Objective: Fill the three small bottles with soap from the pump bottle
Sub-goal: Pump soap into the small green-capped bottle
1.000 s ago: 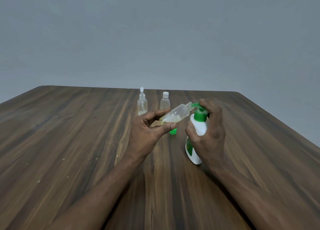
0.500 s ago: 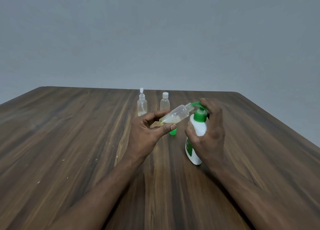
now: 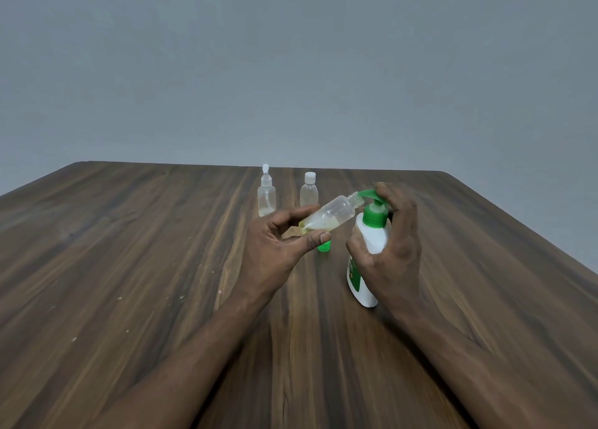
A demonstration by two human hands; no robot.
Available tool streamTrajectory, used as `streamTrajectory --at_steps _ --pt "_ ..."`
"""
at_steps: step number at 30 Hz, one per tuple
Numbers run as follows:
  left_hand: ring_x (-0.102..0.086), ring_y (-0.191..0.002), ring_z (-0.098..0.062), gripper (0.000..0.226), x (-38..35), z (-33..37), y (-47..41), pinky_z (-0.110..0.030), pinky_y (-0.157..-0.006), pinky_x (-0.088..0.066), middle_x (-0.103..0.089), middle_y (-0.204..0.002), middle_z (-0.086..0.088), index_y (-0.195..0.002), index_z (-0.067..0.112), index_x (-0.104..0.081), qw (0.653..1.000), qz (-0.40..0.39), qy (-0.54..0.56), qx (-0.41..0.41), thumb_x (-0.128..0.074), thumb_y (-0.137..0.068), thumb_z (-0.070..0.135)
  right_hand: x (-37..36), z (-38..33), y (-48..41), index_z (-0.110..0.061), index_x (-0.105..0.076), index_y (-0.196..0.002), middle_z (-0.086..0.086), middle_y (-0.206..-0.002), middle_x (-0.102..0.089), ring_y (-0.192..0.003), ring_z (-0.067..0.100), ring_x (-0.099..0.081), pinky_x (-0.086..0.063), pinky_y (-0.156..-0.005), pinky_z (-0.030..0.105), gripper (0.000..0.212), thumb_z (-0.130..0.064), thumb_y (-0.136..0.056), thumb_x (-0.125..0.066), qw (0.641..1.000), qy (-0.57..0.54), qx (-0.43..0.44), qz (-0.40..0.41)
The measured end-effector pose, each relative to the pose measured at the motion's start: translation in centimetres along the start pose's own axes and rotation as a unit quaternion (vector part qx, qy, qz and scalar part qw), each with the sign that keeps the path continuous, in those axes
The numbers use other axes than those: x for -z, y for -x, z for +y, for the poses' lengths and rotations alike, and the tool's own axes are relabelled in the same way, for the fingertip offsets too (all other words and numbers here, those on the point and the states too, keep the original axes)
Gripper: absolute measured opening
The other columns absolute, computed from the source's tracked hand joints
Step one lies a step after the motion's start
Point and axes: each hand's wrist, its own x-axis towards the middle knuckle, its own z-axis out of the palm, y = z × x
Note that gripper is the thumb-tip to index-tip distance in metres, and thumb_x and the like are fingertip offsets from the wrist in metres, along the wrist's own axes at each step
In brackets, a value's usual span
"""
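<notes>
My left hand [image 3: 278, 250] holds a small clear bottle [image 3: 333, 215] tilted, its open neck touching the green spout of the white pump bottle [image 3: 369, 244]. Yellowish soap lies in the small bottle's lower end. My right hand [image 3: 393, 250] wraps the pump bottle, with a finger resting on the green pump head. A green cap [image 3: 324, 246] stands on the table just behind my left thumb. Farther back stand two more small clear bottles: one with a white spray top [image 3: 266, 195] and one with a white cap [image 3: 309, 193].
Everything rests on a dark wooden table [image 3: 129, 266], whose far edge runs just behind the two standing bottles and whose right edge slopes down at the right. A plain grey wall fills the background. Small pale specks dot the tabletop at the left.
The pump head has risen a little under my right finger. The small bottle stays at the spout and both hands hold their places.
</notes>
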Motion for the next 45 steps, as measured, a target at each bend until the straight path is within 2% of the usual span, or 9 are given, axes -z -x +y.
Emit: streamTrajectory --at_steps 10,14,18,25,28,36,40,45 --pt "-0.073 -0.100 -0.010 0.042 0.00 -0.04 0.02 -0.014 -0.077 -0.056 -0.077 -0.104 -0.003 -0.113 0.002 -0.074 1.000 0.003 0.005 -0.001 -0.084 -0.073 0.001 -0.01 0.08 0.18 -0.008 -0.050 -0.127 -0.009 -0.124 -0.048 -0.115 -0.007 -0.047 -0.036 -0.098 0.011 0.062 0.005 -0.071 -0.072 1.000 -0.006 -0.001 0.001" --pt "-0.073 -0.102 -0.012 0.041 -0.05 -0.08 -0.03 -0.016 -0.079 -0.056 -0.077 -0.104 0.000 -0.111 0.007 -0.075 1.000 0.004 0.008 0.001 -0.085 -0.072 0.003 0.07 0.08 0.06 -0.009 -0.047 -0.131 -0.015 -0.127 -0.044 -0.118 -0.007 -0.045 -0.036 -0.099 0.013 0.068 0.005 -0.071 -0.075 1.000 -0.001 0.003 -0.005" --pt "-0.073 -0.102 -0.011 0.041 -0.08 -0.11 0.00 -0.016 -0.078 -0.056 -0.078 -0.104 0.000 -0.111 0.008 -0.075 1.000 0.004 0.010 0.004 -0.085 -0.071 0.004 0.06 0.10 -0.03 -0.009 -0.046 -0.132 -0.014 -0.128 -0.043 -0.120 -0.007 -0.043 -0.036 -0.101 0.013 0.071 0.005 -0.069 -0.076 1.000 -0.001 0.005 -0.003" --pt "-0.073 -0.102 -0.012 0.042 0.00 -0.15 -0.02 -0.015 -0.078 -0.056 -0.077 -0.104 -0.002 -0.112 0.004 -0.074 1.000 0.003 0.003 -0.003 -0.085 -0.071 0.003 -0.04 0.05 0.11 -0.009 -0.049 -0.128 -0.014 -0.125 -0.045 -0.115 -0.008 -0.046 -0.036 -0.097 0.011 0.058 -0.004 -0.073 -0.069 1.000 -0.009 0.002 0.000" --pt "-0.073 -0.102 -0.014 0.042 0.04 -0.25 -0.03 -0.015 -0.078 -0.056 -0.077 -0.104 -0.004 -0.112 0.002 -0.074 1.000 0.004 0.001 -0.007 -0.085 -0.072 0.002 -0.04 0.04 0.15 -0.008 -0.050 -0.127 -0.011 -0.124 -0.047 -0.114 -0.008 -0.047 -0.036 -0.096 0.009 0.059 0.000 -0.072 -0.070 1.000 -0.011 -0.004 0.001" --pt "-0.073 -0.101 -0.012 0.041 -0.08 -0.22 -0.04 -0.015 -0.078 -0.056 -0.078 -0.103 0.001 -0.110 0.007 -0.075 1.000 0.004 0.008 -0.006 -0.086 -0.071 0.003 0.11 0.11 0.05 -0.007 -0.047 -0.132 -0.014 -0.130 -0.043 -0.121 -0.002 -0.045 -0.038 -0.101 0.017 0.069 0.005 -0.070 -0.076 1.000 -0.001 0.006 -0.005" --pt "-0.073 -0.102 -0.014 0.041 -0.13 -0.19 -0.02 -0.016 -0.078 -0.056 -0.078 -0.104 -0.003 -0.111 0.005 -0.075 1.000 0.005 0.014 -0.003 -0.085 -0.072 0.001 0.04 0.09 0.07 -0.011 -0.048 -0.129 -0.014 -0.127 -0.044 -0.116 -0.005 -0.047 -0.037 -0.099 0.013 0.065 0.003 -0.071 -0.073 1.000 -0.001 0.006 0.002" --pt "-0.073 -0.100 -0.013 0.041 -0.05 -0.19 0.01 -0.014 -0.077 -0.056 -0.077 -0.103 -0.003 -0.111 0.002 -0.074 1.000 0.002 0.002 -0.012 -0.085 -0.072 -0.001 -0.03 -0.02 0.10 -0.014 -0.048 -0.127 -0.008 -0.123 -0.048 -0.112 0.003 -0.050 -0.037 -0.097 0.011 0.062 0.002 -0.071 -0.071 1.000 -0.003 0.004 0.005"
